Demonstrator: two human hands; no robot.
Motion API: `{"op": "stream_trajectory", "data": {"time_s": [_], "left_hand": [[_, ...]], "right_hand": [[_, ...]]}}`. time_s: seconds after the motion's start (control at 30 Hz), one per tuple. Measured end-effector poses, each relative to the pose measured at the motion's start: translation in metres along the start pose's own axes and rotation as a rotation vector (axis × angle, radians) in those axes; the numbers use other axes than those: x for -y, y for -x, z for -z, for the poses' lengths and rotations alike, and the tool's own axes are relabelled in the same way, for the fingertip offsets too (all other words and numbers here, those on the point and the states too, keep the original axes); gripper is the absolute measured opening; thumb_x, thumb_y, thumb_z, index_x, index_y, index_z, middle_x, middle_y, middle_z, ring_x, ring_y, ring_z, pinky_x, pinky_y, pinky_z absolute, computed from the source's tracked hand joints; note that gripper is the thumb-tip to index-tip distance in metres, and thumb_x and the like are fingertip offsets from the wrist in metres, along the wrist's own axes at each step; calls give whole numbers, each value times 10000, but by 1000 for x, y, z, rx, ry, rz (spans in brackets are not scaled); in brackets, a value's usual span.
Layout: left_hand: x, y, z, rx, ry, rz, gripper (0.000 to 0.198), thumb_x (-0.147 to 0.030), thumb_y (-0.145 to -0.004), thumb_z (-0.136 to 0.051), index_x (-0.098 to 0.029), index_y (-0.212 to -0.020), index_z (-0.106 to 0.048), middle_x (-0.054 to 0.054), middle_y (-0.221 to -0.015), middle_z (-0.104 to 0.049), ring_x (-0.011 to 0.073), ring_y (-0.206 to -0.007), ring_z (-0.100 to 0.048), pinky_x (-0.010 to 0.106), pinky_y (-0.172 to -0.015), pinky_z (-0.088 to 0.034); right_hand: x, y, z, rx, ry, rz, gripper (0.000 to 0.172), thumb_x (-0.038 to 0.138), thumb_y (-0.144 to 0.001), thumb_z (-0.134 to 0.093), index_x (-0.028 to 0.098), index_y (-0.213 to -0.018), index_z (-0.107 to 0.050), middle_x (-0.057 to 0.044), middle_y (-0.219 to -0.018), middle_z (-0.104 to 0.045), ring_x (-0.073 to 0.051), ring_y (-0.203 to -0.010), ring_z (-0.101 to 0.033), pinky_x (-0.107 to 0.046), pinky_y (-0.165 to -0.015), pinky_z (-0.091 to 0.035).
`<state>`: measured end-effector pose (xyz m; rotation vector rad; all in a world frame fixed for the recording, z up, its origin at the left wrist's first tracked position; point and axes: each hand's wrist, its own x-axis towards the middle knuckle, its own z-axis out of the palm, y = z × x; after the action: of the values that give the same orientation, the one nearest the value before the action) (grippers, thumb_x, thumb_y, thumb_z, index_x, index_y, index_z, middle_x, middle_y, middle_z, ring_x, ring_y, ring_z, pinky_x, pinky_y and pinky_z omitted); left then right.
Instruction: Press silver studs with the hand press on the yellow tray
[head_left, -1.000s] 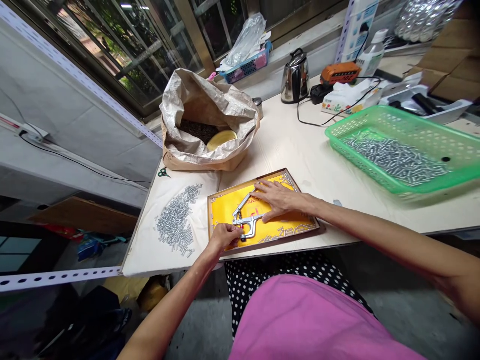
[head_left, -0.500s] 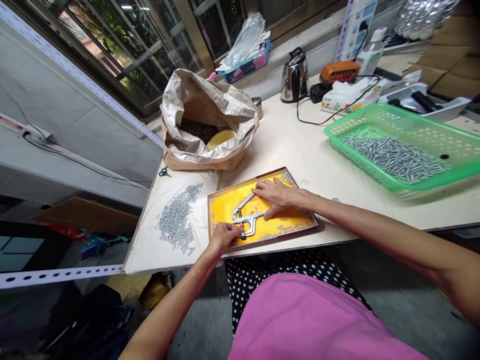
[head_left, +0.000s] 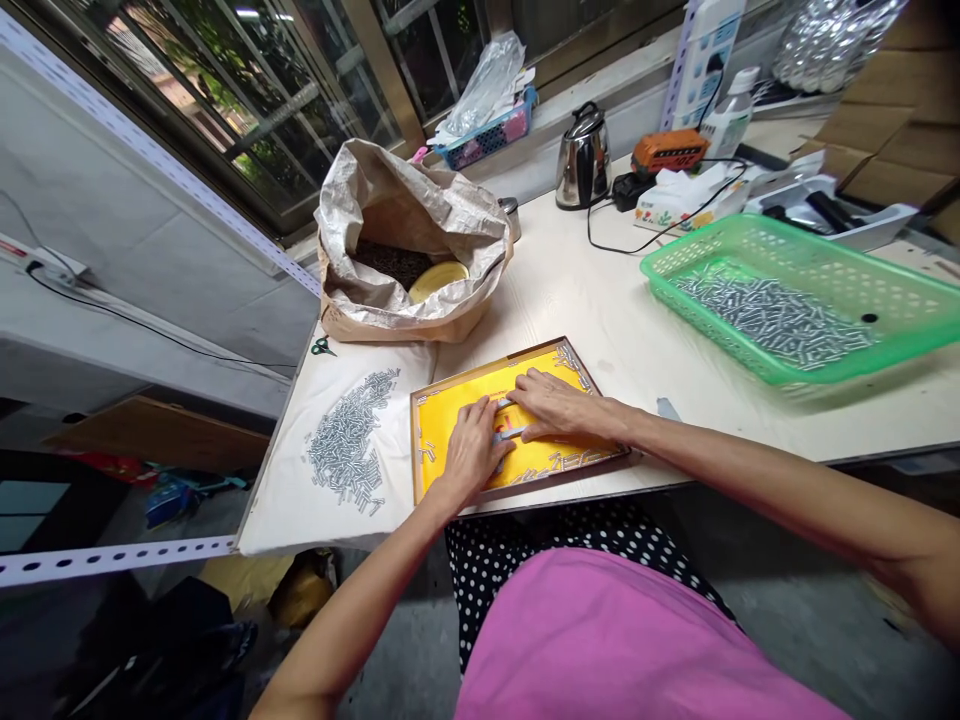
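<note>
Yellow tray (head_left: 442, 420) near table edge (head_left: 712, 473), hands (head_left: 472, 450) (head_left: 562, 404) on tool (head_left: 512, 434), basket (head_left: 900, 270) apart

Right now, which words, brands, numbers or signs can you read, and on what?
None reads surely.
Orange pack: large characters, unclear.
Tissue box: print too small.
White bottle: label blurred.
White-and-blue panel: markings blurred.
Yellow tray floor: red print, partly covered, unreadable.

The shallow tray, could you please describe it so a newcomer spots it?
Start at the pale table and find its near edge. There, under the left hand and right hand, lies the shallow tray; unlike the green basket to its right, it has a bright yellow bottom.
</note>
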<state>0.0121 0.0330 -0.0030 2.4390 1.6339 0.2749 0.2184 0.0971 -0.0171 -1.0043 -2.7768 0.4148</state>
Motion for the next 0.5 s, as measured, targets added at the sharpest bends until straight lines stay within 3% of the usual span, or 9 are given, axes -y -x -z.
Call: {"op": "stream_trajectory", "data": {"time_s": [0.13,0.3,0.5], "left_hand": [[-1,-26,0,156,-74,-101,597,-378,-861,-682,-149,-1371,-472,147,-1313,-575,300,-1153,-530,450,-1009,-452],[0,-31,5,192,-104,-160,427,-427,-930,-571,-145,-1252,-561,138,-1155,-611,281,-1059,-547,417,-924,-470],[-4,-26,-2,144,-34,-109,310,-417,-983,-482,-155,-1022,-644,113,-1023,-645,246,-968,-558,371,-848,-466]], "right_hand": [[1,6,6,56,2,-21,642,486,-756,-783,79,-1215,-590,-166,-1126,-583,-294,-1013,-501,-391,-850,-433],[13,8,9,45,48,-96,429,358,-834,-737,95,-1158,-634,-151,-1093,-616,-282,-1022,-533,-367,-845,-436],[20,4,0,49,48,-140,183,263,-926,-621,114,-1008,-688,-146,-1008,-653,-261,-1003,-577,-341,-819,-431]]}}
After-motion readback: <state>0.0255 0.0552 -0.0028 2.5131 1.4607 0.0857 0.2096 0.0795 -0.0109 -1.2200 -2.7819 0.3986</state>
